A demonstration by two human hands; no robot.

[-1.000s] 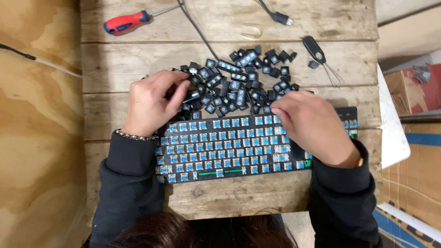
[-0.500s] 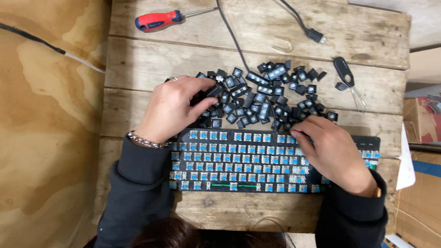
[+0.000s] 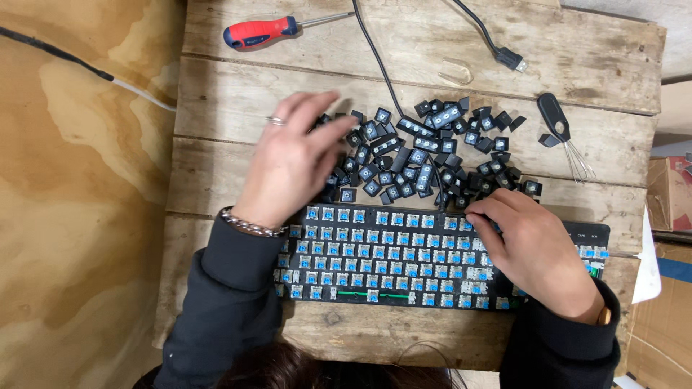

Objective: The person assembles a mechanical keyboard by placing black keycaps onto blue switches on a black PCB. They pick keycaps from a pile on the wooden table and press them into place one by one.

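- Near, the keyboard [image 3: 404, 259] lies bare of caps, blue switches showing.
- The right hand [image 3: 537, 248] has slid down onto its right half, fingers curled narrow at the top row; whether it pinches anything, I cannot tell.
- Farther, the left hand [image 3: 295, 162] has lifted from gripping to spread wide over the keycaps [image 3: 432, 155], holding nothing.
- Far left: a screwdriver [image 3: 270, 31].

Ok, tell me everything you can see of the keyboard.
The keyboard is black and lies flat near the front edge of the wooden table. Its keycaps are off, so rows of blue switches show, with green bars in the bottom row. The right hand rests on its right part, fingertips at the top edge. The left hand is above its left end, over the loose keycaps piled just behind it. A black cable runs back from it.
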